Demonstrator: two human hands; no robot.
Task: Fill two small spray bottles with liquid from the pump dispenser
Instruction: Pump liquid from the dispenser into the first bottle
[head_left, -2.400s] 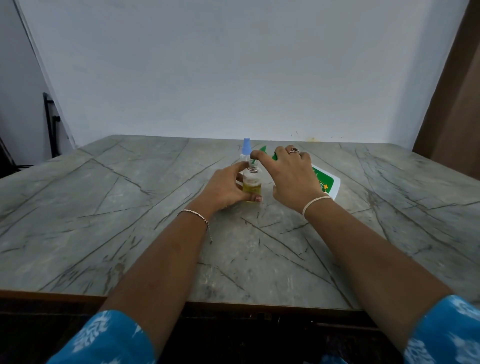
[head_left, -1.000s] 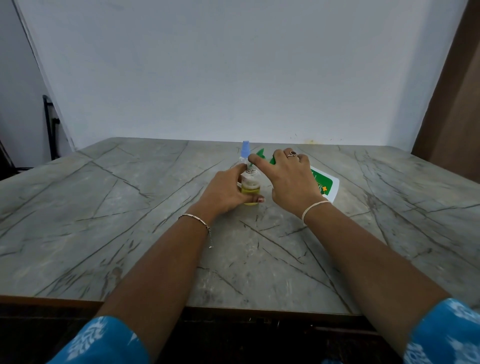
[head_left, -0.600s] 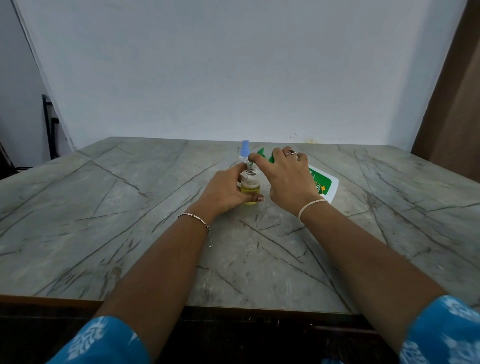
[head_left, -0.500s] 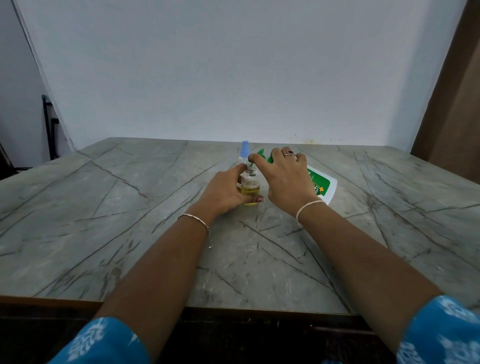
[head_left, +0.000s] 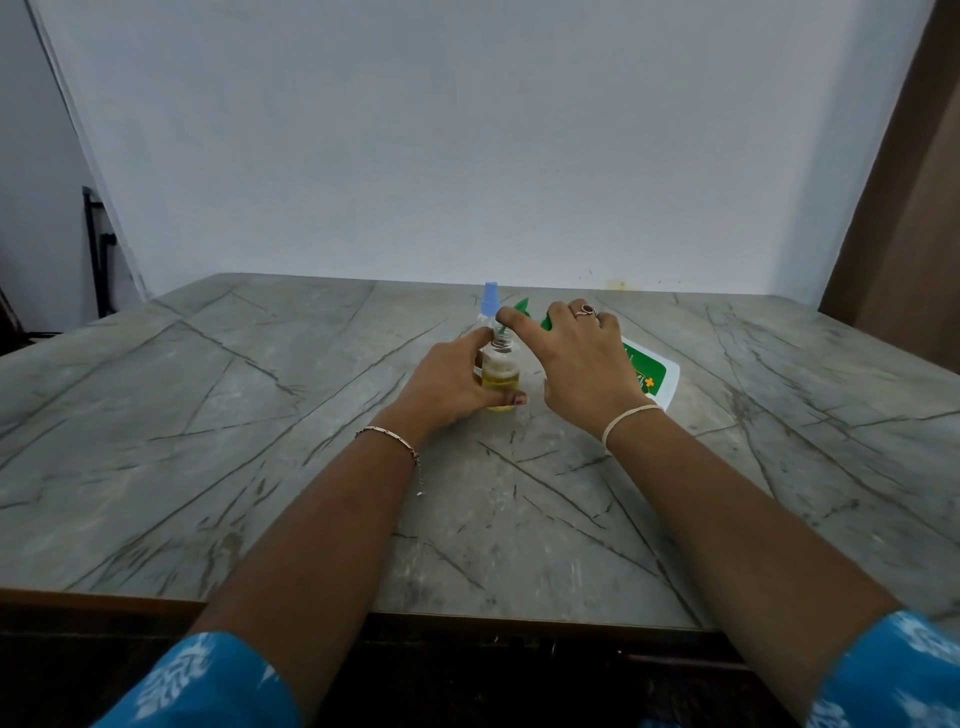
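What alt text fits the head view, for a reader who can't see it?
The left hand grips a small clear bottle, partly filled with yellow liquid, on a grey marble table, while the right hand holds a tilted green-and-white pump dispenser with its nozzle at the bottle's mouth. A blue-capped spray bottle stands just behind.

Clear, perhaps plastic spray bottle (head_left: 500, 370); matt veined stone-look table (head_left: 260, 415).

spray bottles (head_left: 500, 375) (head_left: 489, 300): 2 | pump dispenser (head_left: 650, 372): 1 | hands (head_left: 451, 387) (head_left: 582, 358): 2 | bracelets (head_left: 388, 435) (head_left: 630, 415): 2 | ring (head_left: 587, 310): 1 | table (head_left: 208, 415): 1
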